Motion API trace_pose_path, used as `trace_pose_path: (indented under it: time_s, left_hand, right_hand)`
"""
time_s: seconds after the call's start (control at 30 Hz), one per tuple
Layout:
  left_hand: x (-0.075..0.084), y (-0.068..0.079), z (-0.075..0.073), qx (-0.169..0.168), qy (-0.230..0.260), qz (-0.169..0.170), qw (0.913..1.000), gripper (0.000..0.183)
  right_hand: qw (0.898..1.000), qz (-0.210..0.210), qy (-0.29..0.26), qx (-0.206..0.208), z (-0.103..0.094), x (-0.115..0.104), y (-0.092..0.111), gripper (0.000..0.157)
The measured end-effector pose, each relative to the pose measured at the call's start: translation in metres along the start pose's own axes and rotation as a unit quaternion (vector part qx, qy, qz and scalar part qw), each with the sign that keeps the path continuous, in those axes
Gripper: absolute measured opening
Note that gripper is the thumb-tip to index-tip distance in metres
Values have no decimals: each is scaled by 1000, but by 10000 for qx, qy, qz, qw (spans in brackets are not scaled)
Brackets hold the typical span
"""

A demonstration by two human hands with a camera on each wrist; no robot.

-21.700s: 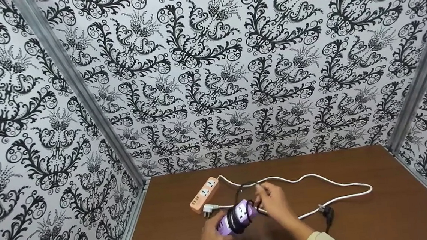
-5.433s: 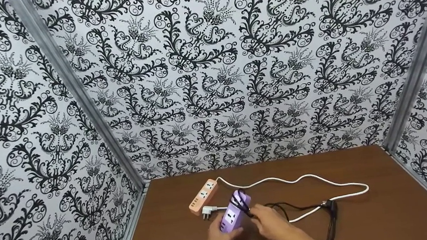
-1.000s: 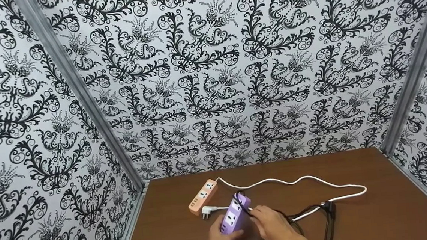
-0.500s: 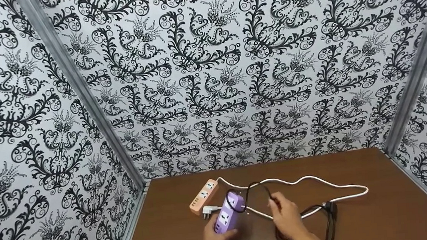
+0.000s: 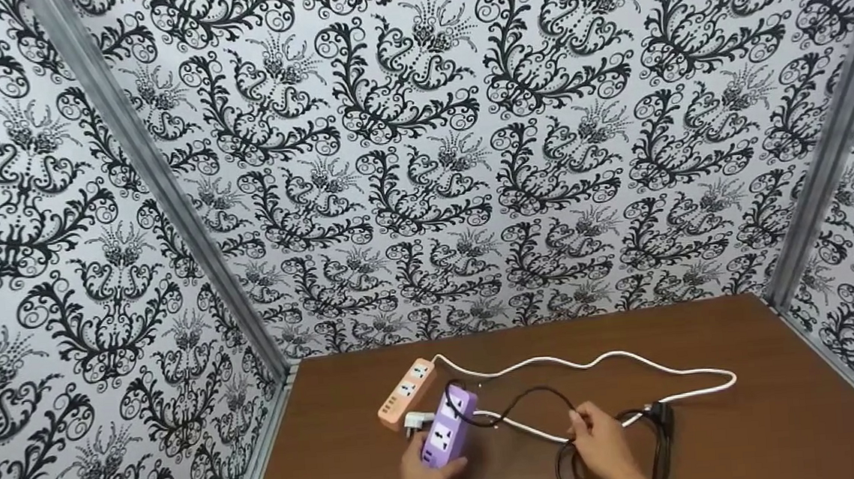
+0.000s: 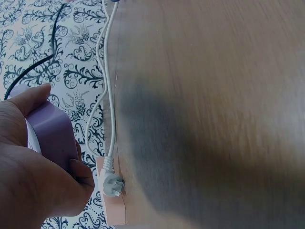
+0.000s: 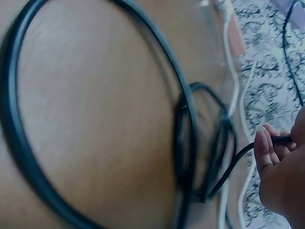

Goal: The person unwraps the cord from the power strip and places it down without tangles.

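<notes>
My left hand (image 5: 423,474) grips the lower end of a purple power strip (image 5: 449,427), tilted with its sockets facing up. A black power cord (image 5: 539,389) loops over the strip's far end and runs right to my right hand (image 5: 597,436), which pinches it between thumb and fingers. Below that hand the cord hangs in loose coils. In the right wrist view, the black cord (image 7: 188,114) makes a large loop near the camera, with smaller coils behind. The cord's black plug (image 5: 660,411) lies on the table at the right. The left wrist view shows the strip's purple side (image 6: 52,131) within my fingers.
An orange power strip (image 5: 406,393) lies at the back left of the brown table (image 5: 352,455). Its white cord (image 5: 699,371) sweeps right and back under the black one, to a white plug (image 5: 418,420) beside the strip. Patterned walls (image 5: 424,194) enclose the back and sides.
Earlier the black cord was wound several times around the purple strip; now a single loop crosses its end. My right hand has moved right with the cord, away from the strip.
</notes>
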State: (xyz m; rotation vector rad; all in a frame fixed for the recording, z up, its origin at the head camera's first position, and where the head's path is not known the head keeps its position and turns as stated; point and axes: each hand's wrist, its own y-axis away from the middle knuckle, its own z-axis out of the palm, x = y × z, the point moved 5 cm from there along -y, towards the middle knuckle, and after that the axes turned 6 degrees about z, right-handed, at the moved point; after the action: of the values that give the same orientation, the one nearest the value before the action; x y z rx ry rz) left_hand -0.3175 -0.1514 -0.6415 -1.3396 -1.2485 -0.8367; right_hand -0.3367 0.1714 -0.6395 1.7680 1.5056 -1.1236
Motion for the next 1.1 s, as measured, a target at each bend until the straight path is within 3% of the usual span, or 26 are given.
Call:
trace_pose_path:
  time_s: [0.37, 0.77, 1.1]
  left_hand:
    - [-8, 2, -8, 71, -54, 34, 10000, 49]
    - [-11, 7, -11, -139, -106, -155, 9997, 50]
    - [-7, 6, -8, -367, 308, -329, 9983, 50]
  right_hand:
    - [9968, -336, 511, -520, 16, 16, 6, 15]
    - [9907, -791, 677, -876, 19, 21, 6, 17]
    - [9864, -1137, 658, -988, 17, 16, 8, 14]
